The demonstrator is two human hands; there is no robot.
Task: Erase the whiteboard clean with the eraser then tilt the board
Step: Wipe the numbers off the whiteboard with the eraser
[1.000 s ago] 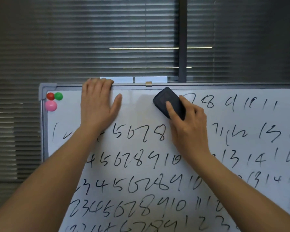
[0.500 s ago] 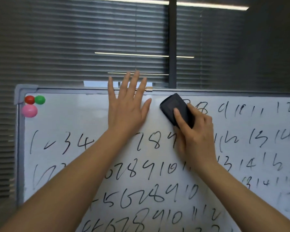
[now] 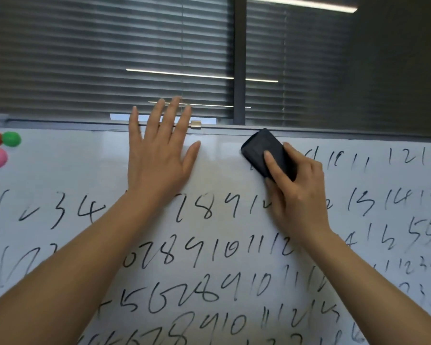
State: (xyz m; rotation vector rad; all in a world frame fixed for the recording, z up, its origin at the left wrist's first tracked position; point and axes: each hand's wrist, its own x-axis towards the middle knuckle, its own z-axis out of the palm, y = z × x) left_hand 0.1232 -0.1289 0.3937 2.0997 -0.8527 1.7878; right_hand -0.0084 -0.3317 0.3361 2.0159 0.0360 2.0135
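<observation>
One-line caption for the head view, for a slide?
Right hand wipes eraser across numbered whiteboard; left hand flat.

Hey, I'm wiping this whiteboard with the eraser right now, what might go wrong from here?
1. The left hand lies flat, fingers past the top edge of the whiteboard; pressing there may tip it early.
2. The right hand grips the eraser in the top row only; many rows of numbers below could be missed.
3. Wiping left might knock the magnets.

The whiteboard (image 3: 60, 170) bears rows of handwritten black numerals, e.g. 7 8 9, 8 9 10 11.
</observation>
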